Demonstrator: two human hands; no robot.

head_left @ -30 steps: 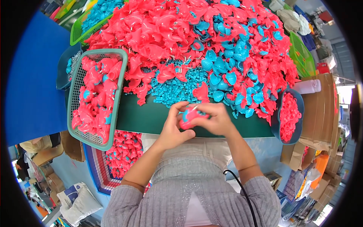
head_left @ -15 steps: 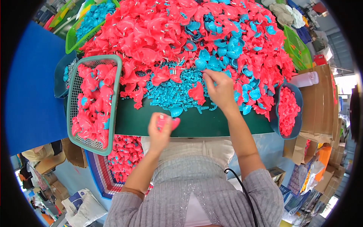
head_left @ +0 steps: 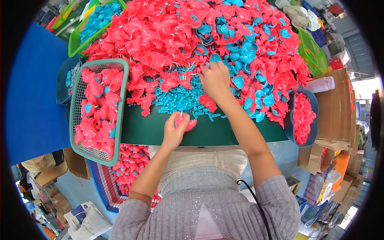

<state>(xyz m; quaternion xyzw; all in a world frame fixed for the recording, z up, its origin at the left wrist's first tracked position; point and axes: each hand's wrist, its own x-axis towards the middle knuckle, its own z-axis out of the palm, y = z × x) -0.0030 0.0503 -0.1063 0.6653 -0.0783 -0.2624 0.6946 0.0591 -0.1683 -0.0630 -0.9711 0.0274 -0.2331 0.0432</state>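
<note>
Over the near part of the dark green table (head_left: 144, 132), my left hand (head_left: 173, 135) is closed round a glossy pink plastic part (head_left: 191, 125), with a small metallic bit at its top. My right hand (head_left: 216, 82) reaches to the heap, back of the hand upward and fingers curled down. Its fingertips are beside a blue cup-shaped shell (head_left: 215, 57); whatever they pinch is hidden. Under and left of that hand spread many small blue plastic pieces (head_left: 180, 98). Behind rises a big pile of pink moulded parts (head_left: 148, 36), with blue shells (head_left: 246, 50) mixed in on the right.
A green-rimmed basket (head_left: 124, 92) of pink pieces with blue bits stands at the left edge. Behind it is a dark bin (head_left: 61, 86) with metal pieces. On the right, a blue-grey bin (head_left: 314, 105) holds small pink parts. A crate (head_left: 100, 180) sits below the table at left.
My right hand has moved left across the pile, away from the blue shells. My left hand has shifted slightly right with the pink part, now hiding the blue shell that lay at the table's front.
</note>
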